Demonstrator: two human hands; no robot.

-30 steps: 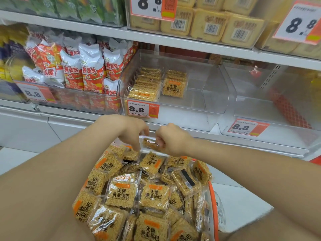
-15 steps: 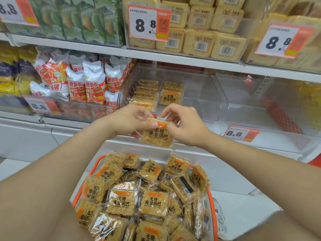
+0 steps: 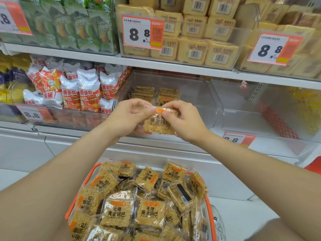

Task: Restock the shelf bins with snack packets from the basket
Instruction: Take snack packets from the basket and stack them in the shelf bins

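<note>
Roughly upright packet (image 3: 159, 124), orange end topmost.

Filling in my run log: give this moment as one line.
left hand: pinches packet | right hand: pinches packet | packet: in front of clear bin | clear bin: partly stocked | basket: heaped

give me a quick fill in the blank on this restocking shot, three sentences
The left hand and right hand both pinch one packet by its ____ edge.
The basket below them has an ____ rim.
The clear bin behind the packet holds ____ rows of the same snack.
Missing words: top; orange; two.
</note>
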